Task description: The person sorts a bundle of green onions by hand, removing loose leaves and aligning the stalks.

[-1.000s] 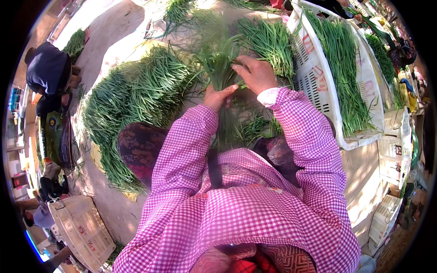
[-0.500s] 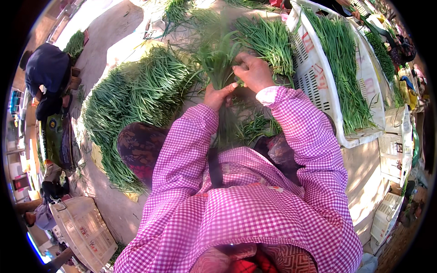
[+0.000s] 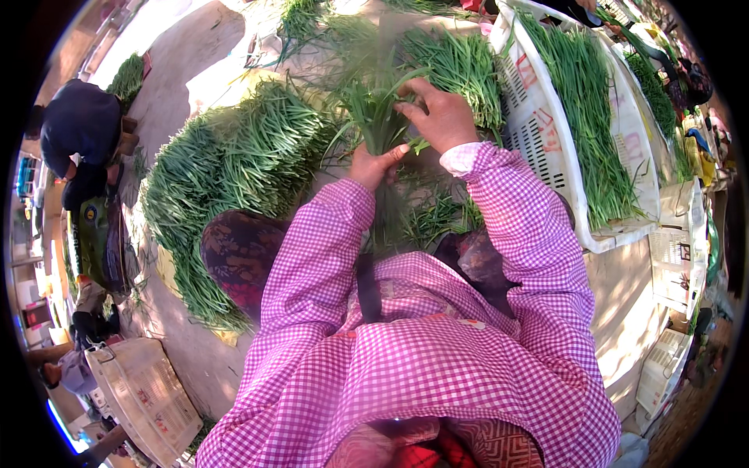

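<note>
My left hand (image 3: 373, 165) is closed around the lower part of a bunch of garlic chives (image 3: 378, 125), held upright with the leafy tops spreading above the thumb. My right hand (image 3: 443, 117) is at the right side of those tops, its thumb and fingers curled in on the leaves. A small bit of leaf sticks out below the right hand. The stalk ends under my left hand look blurred. To the left lies a big heap of garlic chives (image 3: 234, 156); loose trimmings (image 3: 441, 218) lie on the ground between my knees.
Ahead to the right is another chive pile (image 3: 460, 70), beside a white slatted crate (image 3: 546, 148) holding long chives (image 3: 581, 117). Another crate (image 3: 148, 394) stands at lower left. A person in dark clothing (image 3: 82, 129) bends over at far left. More crates (image 3: 675, 242) line the right.
My right hand has shifted slightly up, and its fingers have loosened from a tight pinch and reach onto the leafy tops. The left hand keeps its hold, nearly still.
</note>
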`<state>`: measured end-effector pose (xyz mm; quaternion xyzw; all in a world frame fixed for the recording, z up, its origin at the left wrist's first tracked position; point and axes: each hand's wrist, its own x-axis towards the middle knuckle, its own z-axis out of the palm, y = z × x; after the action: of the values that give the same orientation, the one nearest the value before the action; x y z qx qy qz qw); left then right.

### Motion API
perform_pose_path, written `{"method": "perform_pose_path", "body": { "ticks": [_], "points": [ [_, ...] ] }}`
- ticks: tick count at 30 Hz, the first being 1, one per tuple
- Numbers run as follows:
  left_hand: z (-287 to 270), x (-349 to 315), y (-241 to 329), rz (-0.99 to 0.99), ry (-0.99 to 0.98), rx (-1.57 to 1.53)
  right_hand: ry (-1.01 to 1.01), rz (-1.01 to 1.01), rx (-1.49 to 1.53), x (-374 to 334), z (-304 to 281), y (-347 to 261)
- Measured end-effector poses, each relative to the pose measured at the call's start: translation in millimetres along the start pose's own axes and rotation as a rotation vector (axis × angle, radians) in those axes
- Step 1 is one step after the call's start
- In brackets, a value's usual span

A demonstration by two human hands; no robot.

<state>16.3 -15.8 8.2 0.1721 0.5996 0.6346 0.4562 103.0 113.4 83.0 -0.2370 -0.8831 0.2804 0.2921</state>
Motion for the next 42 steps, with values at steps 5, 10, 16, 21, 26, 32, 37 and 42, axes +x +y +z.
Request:
{"method": "perform_pose_path", "body": {
  "ticks": [5,10,16,21,26,32,37,42],
  "points": [
    [-2.0,1.2,-3.2,0.004,-0.020,-0.021,-0.014,0.132,0.196,4.1,2.5,12.1],
    [-1.9,-1.6,1.6,-0.034,0.015,-0.088,-0.055,0.295,0.758,14.4,-20.1,12.5],
    [-0.6,-2.2,4.6,-0.037,-0.011,-0.113,-0.163,0.044,0.143,-1.2,1.4,13.8],
    [-0.6,-1.4,2.3,-0.036,-0.024,-0.141,-0.202,0.045,-0.119,-4.4,8.2,6.7],
    [-0.8,-2.3,3.0,-0.064,-0.039,-0.179,-0.171,0.035,-0.059,-6.2,11.0,9.2],
    [-4.8,0.3,-4.9,-0.008,-0.120,-0.164,-0.160,-0.031,-0.010,-8.6,13.3,11.7],
    [-3.2,-2.2,-2.4,-0.069,-0.080,-0.241,-0.186,-0.021,0.040,-7.6,11.4,8.9],
    [2.4,-6.0,6.9,-0.084,-0.044,-0.226,-0.184,0.011,0.108,-7.0,12.0,10.3]
  ]
}}
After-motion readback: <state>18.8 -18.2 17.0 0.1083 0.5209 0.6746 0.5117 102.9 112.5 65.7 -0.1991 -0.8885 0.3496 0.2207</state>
